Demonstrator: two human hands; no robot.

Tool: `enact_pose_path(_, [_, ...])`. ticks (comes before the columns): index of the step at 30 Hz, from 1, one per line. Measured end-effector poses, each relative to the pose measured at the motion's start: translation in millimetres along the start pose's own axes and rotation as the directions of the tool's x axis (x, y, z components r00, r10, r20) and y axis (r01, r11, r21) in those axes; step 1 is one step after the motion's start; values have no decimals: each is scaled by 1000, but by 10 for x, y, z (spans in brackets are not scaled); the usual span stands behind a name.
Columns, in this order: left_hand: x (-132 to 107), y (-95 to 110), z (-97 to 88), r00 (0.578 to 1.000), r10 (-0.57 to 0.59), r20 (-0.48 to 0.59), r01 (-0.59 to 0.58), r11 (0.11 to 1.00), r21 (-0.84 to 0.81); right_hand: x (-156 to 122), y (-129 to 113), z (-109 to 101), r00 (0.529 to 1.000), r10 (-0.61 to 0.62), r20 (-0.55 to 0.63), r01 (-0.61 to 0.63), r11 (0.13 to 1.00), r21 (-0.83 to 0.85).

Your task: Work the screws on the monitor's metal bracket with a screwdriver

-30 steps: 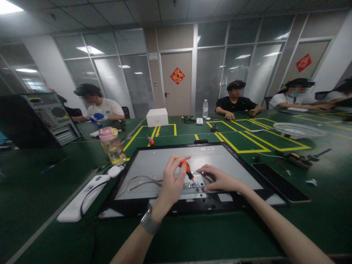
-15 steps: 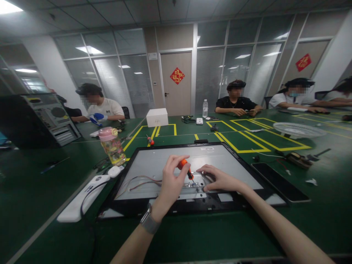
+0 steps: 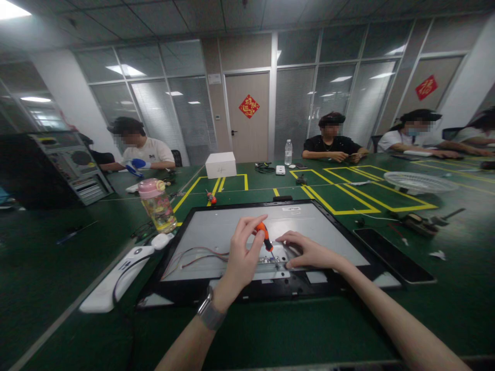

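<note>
Directly before me lies a flat display panel, its grey metal back up within a black frame. My left hand is closed on the orange-and-black handle of a screwdriver. The screwdriver tilts, its thin shaft running down to a small metal bracket near the panel's front edge. My right hand curves over the bracket's right end, thumb and fingertips gripping its two sides. Thin wires run across the panel left of my left hand. The exact contact of the screwdriver's tip is too small to make out.
On the left are a white power strip, a drink bottle and a computer case. A phone lies right of the panel. Further off stand a white box and a water bottle. Several people sit around the table.
My left fingers have shifted slightly on the screwdriver's handle, the index finger straighter and the handle a little further right. My right hand and the panel have not moved.
</note>
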State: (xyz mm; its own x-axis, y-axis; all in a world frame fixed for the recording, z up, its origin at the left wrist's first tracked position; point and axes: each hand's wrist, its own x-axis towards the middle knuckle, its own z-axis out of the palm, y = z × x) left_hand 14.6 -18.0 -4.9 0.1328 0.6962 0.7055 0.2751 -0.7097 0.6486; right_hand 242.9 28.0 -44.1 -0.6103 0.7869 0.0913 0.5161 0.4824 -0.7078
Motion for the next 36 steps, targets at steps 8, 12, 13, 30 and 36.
enact_pose_path(8, [13, -7, 15, 1000, -20, -23, 22, 999, 47, -6, -13, 6, 1000, 0, -10, 0, 1000, 21])
enact_pose_path(12, [14, -4, 13, 999, -44, -9, 44, 999, 12, -7, -23, 3, 1000, 12, -7, -12, 1000, 16])
enact_pose_path(13, [16, -4, 13, 999, -47, -11, 47, 999, 9, -5, -18, 2, 1000, 13, -7, -13, 1000, 15])
enact_pose_path(30, [21, 8, -8, 1000, -27, -15, 26, 999, -32, 4, 48, 13, 1000, 1, -10, -1, 1000, 2])
enact_pose_path(36, [35, 14, -17, 999, -45, -25, 43, 997, -71, -1, 2, 7, 1000, 11, -11, -11, 1000, 3])
